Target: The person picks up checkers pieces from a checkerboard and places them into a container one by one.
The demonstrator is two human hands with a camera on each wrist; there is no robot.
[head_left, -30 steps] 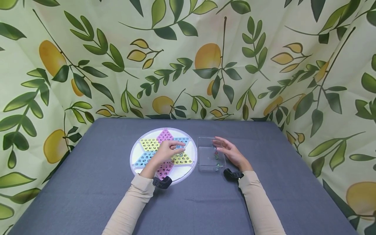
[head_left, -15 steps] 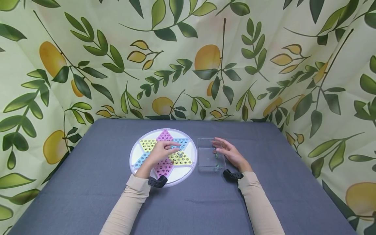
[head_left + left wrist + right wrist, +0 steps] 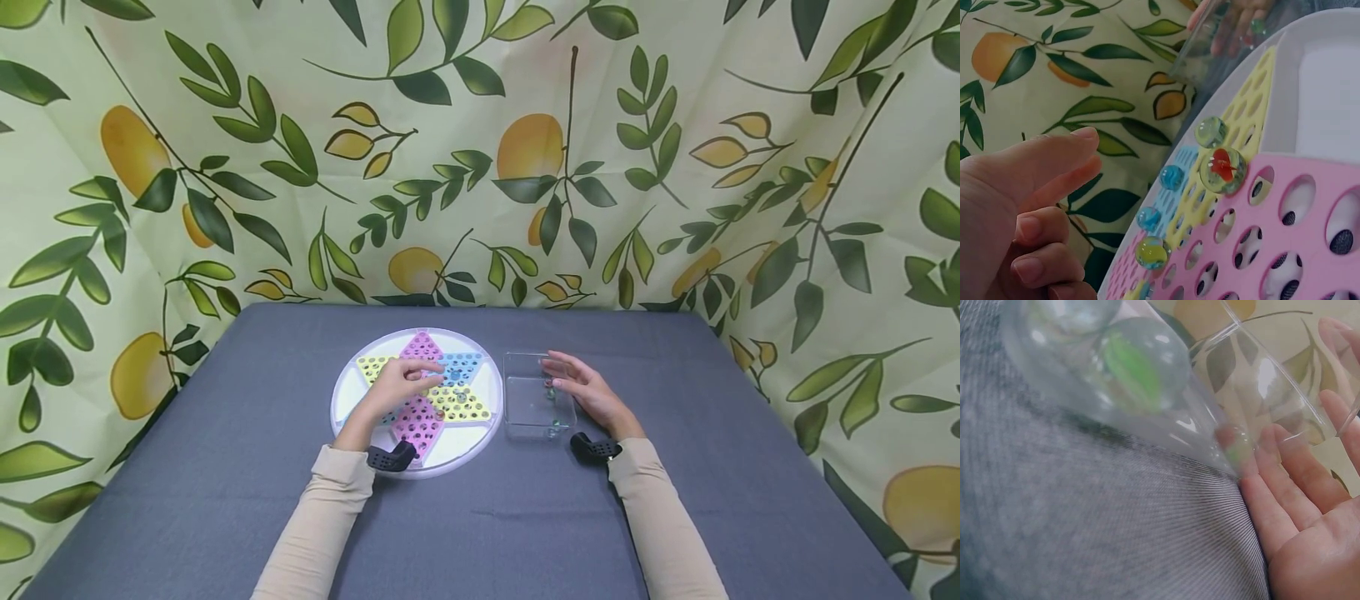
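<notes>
A round white Chinese checkers board [image 3: 468, 437], with a pink, yellow and blue star of holes, lies left of centre. Above its left part is my left hand [image 3: 390, 387], thumb and index finger extended, the other fingers curled in the left wrist view; no object shows between them. Several glass marbles sit in the holes, among them a red-centred marble [image 3: 1222, 170] and a blue marble [image 3: 1172, 177]. To the board's right stands a clear plastic box [image 3: 525, 404]. My right hand [image 3: 596, 396] rests at its right side, fingers fairly straight against the clear wall. Inside is a green-streaked marble [image 3: 1132, 365] among others.
The table has a dark grey cloth [image 3: 225, 517]. A leaf-and-fruit patterned curtain [image 3: 465, 125] hangs behind and at both sides. Black wrist cameras sit on both wrists.
My left hand has drawn back leftward over the board, uncovering more of the blue and yellow holes on the right. My right hand stays by the box.
</notes>
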